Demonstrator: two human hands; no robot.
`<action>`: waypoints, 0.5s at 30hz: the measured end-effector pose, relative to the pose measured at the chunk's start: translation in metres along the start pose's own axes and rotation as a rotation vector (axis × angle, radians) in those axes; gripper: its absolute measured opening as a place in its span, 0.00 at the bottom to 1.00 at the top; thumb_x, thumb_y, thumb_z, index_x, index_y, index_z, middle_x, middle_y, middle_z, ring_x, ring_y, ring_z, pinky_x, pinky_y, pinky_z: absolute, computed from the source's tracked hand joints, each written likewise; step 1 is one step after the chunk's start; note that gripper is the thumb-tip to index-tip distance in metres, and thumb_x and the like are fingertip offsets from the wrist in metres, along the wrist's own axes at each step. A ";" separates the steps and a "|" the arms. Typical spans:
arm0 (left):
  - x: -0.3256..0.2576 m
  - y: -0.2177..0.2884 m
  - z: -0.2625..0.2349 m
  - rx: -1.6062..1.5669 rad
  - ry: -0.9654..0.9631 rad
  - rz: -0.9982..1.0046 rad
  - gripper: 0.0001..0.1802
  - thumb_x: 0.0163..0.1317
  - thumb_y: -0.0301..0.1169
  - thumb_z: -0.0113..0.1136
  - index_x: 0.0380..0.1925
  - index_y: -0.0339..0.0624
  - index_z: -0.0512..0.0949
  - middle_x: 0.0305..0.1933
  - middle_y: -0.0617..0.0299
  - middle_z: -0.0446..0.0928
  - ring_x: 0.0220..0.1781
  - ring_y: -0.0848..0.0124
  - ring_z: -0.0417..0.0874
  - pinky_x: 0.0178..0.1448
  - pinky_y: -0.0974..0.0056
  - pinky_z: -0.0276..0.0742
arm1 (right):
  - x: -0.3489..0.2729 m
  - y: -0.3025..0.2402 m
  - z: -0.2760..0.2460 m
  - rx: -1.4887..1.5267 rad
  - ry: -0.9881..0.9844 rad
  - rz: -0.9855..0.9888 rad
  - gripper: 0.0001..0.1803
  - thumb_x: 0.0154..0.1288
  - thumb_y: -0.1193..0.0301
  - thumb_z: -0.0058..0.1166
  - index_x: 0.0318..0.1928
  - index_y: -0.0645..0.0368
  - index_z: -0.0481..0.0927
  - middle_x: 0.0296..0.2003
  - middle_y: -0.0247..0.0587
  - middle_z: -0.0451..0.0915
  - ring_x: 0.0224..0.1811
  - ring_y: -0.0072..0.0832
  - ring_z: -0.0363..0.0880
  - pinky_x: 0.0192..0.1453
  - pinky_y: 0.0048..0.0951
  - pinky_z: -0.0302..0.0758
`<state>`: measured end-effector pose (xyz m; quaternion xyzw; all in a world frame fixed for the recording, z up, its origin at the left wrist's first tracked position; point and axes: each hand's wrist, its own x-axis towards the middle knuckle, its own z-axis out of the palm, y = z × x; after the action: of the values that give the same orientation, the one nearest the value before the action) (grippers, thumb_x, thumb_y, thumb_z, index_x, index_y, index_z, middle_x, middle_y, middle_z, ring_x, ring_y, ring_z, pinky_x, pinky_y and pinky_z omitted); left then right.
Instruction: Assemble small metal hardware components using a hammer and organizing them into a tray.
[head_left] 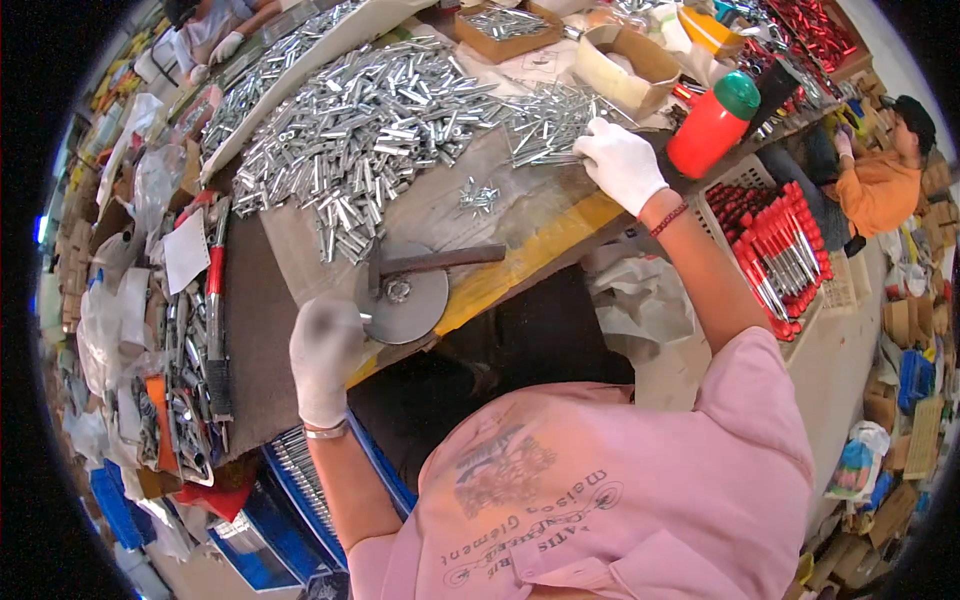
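My left hand [326,355], in a white glove with a dark smudge, is closed beside a round grey metal plate [425,305]. The bright tip of a small metal piece [364,317] juts from its fingers; the rest is hidden. A hammer [445,260] lies by the plate, its head at the plate's far left edge. My right hand [622,168], also gloved, reaches to a heap of thin silver pins [550,122]. Its fingertips are drawn together at the heap's right edge, and what they hold cannot be made out.
Many silver metal sleeves [370,130] are heaped at the back. Several tiny parts [480,196] lie mid-table. A red bottle with a green cap [715,125] stands right of my hand, near a cardboard box [625,70]. Red-handled tools [770,250] fill a crate. Two other people sit farther off.
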<state>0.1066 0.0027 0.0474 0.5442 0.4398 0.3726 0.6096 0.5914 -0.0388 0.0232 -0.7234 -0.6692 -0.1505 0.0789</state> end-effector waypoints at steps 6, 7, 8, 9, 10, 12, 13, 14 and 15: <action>-0.017 -0.008 0.024 0.374 -0.020 0.150 0.06 0.63 0.22 0.69 0.40 0.37 0.85 0.40 0.61 0.86 0.40 0.75 0.85 0.47 0.66 0.82 | -0.008 -0.036 -0.022 0.238 0.254 -0.112 0.04 0.68 0.68 0.64 0.35 0.51 0.82 0.37 0.38 0.82 0.37 0.43 0.86 0.40 0.44 0.83; -0.022 -0.012 0.028 0.411 0.012 0.190 0.07 0.62 0.22 0.70 0.40 0.37 0.86 0.39 0.60 0.86 0.40 0.74 0.85 0.48 0.65 0.83 | -0.010 -0.048 -0.020 0.337 0.263 -0.064 0.03 0.69 0.68 0.64 0.39 0.50 0.84 0.37 0.39 0.84 0.36 0.44 0.87 0.39 0.42 0.83; -0.025 -0.017 0.030 0.489 0.031 0.225 0.08 0.61 0.22 0.70 0.41 0.38 0.86 0.39 0.59 0.86 0.39 0.71 0.86 0.47 0.64 0.83 | -0.012 -0.066 -0.025 0.472 0.303 -0.043 0.04 0.69 0.69 0.64 0.43 0.50 0.85 0.39 0.40 0.87 0.38 0.44 0.88 0.41 0.41 0.84; -0.030 -0.018 0.032 0.538 0.051 0.263 0.08 0.61 0.22 0.70 0.41 0.39 0.86 0.39 0.56 0.85 0.40 0.65 0.87 0.48 0.62 0.83 | -0.014 -0.088 -0.040 0.562 0.262 -0.023 0.06 0.70 0.70 0.64 0.46 0.50 0.86 0.41 0.41 0.88 0.41 0.43 0.89 0.44 0.38 0.85; -0.032 -0.015 0.033 0.585 0.050 0.313 0.09 0.60 0.21 0.69 0.41 0.39 0.86 0.39 0.54 0.85 0.42 0.61 0.87 0.48 0.60 0.83 | -0.016 -0.105 -0.046 0.658 0.269 -0.036 0.07 0.70 0.71 0.64 0.47 0.51 0.86 0.42 0.43 0.89 0.40 0.43 0.89 0.46 0.36 0.85; -0.035 -0.012 0.033 0.650 0.032 0.407 0.10 0.59 0.20 0.68 0.42 0.40 0.86 0.41 0.50 0.83 0.45 0.51 0.86 0.50 0.55 0.82 | -0.019 -0.137 -0.057 0.786 0.199 -0.117 0.11 0.68 0.75 0.64 0.50 0.52 0.87 0.43 0.43 0.87 0.43 0.43 0.88 0.49 0.36 0.85; -0.036 -0.011 0.030 0.653 0.041 0.390 0.10 0.59 0.20 0.68 0.42 0.40 0.86 0.41 0.50 0.83 0.45 0.51 0.86 0.50 0.55 0.82 | -0.020 -0.152 -0.068 0.781 0.083 -0.165 0.13 0.67 0.76 0.63 0.51 0.50 0.87 0.42 0.42 0.86 0.44 0.43 0.87 0.50 0.39 0.85; -0.035 -0.011 0.027 0.710 0.044 0.471 0.10 0.59 0.20 0.68 0.41 0.40 0.85 0.41 0.50 0.83 0.45 0.50 0.86 0.50 0.54 0.82 | -0.020 -0.164 -0.067 0.748 0.023 -0.219 0.13 0.67 0.76 0.62 0.51 0.50 0.87 0.41 0.41 0.85 0.44 0.44 0.85 0.50 0.41 0.83; -0.033 -0.013 0.025 0.761 0.033 0.544 0.10 0.58 0.20 0.69 0.41 0.40 0.85 0.41 0.50 0.83 0.45 0.50 0.86 0.51 0.53 0.82 | -0.020 -0.174 -0.068 0.775 0.025 -0.263 0.13 0.66 0.77 0.63 0.50 0.51 0.87 0.40 0.42 0.84 0.44 0.44 0.86 0.50 0.40 0.83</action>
<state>0.1189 -0.0385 0.0392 0.8187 0.3960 0.3397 0.2398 0.4095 -0.0632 0.0655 -0.5465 -0.7622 0.0951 0.3337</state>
